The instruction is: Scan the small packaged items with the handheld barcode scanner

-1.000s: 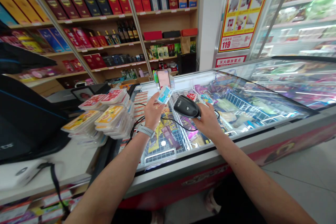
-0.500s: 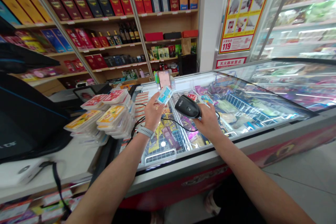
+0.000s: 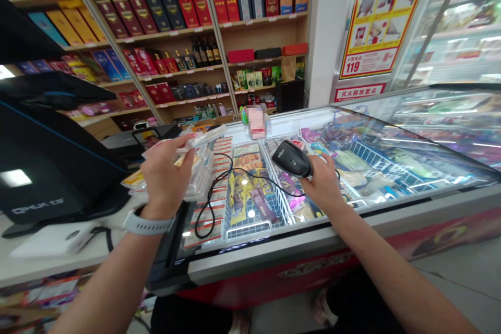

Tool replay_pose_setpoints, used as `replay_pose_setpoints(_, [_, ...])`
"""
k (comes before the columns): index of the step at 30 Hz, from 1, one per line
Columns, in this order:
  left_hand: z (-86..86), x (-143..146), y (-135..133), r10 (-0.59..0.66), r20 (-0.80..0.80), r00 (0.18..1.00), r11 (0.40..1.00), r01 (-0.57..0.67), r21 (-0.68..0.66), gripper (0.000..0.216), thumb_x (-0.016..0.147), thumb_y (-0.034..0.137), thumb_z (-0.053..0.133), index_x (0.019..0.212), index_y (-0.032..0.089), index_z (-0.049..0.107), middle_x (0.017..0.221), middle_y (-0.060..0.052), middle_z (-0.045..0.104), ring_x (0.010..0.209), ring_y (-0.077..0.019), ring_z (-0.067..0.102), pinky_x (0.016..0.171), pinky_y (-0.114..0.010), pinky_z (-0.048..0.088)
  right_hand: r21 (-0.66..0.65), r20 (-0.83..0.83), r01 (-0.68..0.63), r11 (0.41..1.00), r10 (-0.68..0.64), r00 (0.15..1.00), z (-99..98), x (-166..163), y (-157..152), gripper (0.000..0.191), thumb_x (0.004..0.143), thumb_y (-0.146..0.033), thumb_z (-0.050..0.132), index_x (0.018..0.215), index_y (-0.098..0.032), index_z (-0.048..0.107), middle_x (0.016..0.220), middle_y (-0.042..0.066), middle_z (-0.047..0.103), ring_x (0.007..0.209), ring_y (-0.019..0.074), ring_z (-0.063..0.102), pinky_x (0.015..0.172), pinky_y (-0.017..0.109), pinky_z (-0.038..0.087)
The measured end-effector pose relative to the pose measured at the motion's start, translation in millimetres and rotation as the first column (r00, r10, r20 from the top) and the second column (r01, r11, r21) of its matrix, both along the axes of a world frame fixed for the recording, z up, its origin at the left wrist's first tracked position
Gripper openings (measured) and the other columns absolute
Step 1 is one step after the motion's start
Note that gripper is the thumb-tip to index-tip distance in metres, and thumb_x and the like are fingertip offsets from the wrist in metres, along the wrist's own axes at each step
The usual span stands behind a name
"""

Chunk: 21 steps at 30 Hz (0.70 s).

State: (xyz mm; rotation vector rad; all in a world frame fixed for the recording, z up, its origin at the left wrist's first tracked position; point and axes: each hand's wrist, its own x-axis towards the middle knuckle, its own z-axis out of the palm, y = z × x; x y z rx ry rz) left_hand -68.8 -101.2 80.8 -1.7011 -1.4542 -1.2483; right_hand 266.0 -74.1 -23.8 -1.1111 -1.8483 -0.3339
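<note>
My right hand (image 3: 323,182) is closed around the handle of a black barcode scanner (image 3: 293,158), held over the glass lid of the chest freezer (image 3: 352,167). The scanner's black cable (image 3: 213,188) loops across the glass to the left. My left hand (image 3: 166,175), with a white watch on the wrist, grips a flat packet (image 3: 203,139) at the top of a stack of flat red and yellow packets (image 3: 198,177) at the counter's edge. The packet is seen edge-on, partly hidden by my fingers.
A black till screen (image 3: 47,162) stands on the white counter (image 3: 58,255) at the left. Shelves of boxed bottles and cartons (image 3: 188,36) line the back wall. A red poster (image 3: 385,10) hangs on the pillar; glass-door coolers (image 3: 450,36) stand at the right.
My left hand has swung left from in front of the scanner, with the small blue-white packet, to the stack of packets. The scanner hand has hardly moved. The view has shifted left.
</note>
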Motion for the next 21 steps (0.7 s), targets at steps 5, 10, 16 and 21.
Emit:
replay_pose_setpoints(5, [-9.4,-42.5,-31.5,0.192,-0.254,0.948,0.981,-0.186,0.048,0.023,0.086,0.024,0.054,0.106,0.028,0.066,0.102,0.0,0.072,0.093,-0.0185,0.065,0.097,-0.04,0.039,-0.002,-0.007,-0.012,1.0,0.012,1.0,2.9,-1.5,-2.9,0.023,0.083,-0.026,0.053,0.105,-0.019,0.052,0.096,0.008,0.064,0.094,0.0255,0.059,0.104,0.046,0.03])
replay_pose_setpoints(10, [-21.8,-53.6,-40.2,0.243,-0.346,0.906,0.967,-0.253,0.016,0.023,0.087,0.025,0.053,0.106,0.03,0.065,0.103,0.001,0.072,0.094,-0.019,0.064,0.098,-0.042,0.036,0.0,0.0,-0.012,1.0,0.012,1.0,3.1,-1.4,-2.8,0.022,0.083,-0.026,0.054,0.104,-0.018,0.052,0.095,0.008,0.064,0.093,0.0248,0.059,0.104,0.045,0.03])
replay_pose_setpoints(16, [-31.8,-58.4,-36.3,0.244,-0.397,0.885,0.967,-0.253,0.031,0.021,0.088,0.025,0.052,0.104,0.03,0.065,0.107,0.001,0.072,0.097,-0.02,0.064,0.103,-0.047,0.031,0.006,0.014,-0.006,1.0,0.006,1.0,2.0,-0.4,-2.1,0.022,0.082,-0.025,0.054,0.103,-0.018,0.052,0.093,0.007,0.064,0.092,0.0244,0.059,0.104,0.045,0.03])
replay_pose_setpoints(21, [-40.0,-62.3,-34.0,0.207,-0.37,0.906,0.971,-0.237,-0.037,0.028,0.089,0.021,0.046,0.109,0.032,0.064,0.112,0.0,0.07,0.103,-0.0207,0.063,0.107,-0.05,0.026,0.008,0.007,-0.013,1.0,0.013,1.0,2.9,-1.0,-2.8,0.023,0.082,-0.025,0.054,0.105,-0.019,0.051,0.094,0.008,0.064,0.093,0.025,0.059,0.104,0.045,0.03])
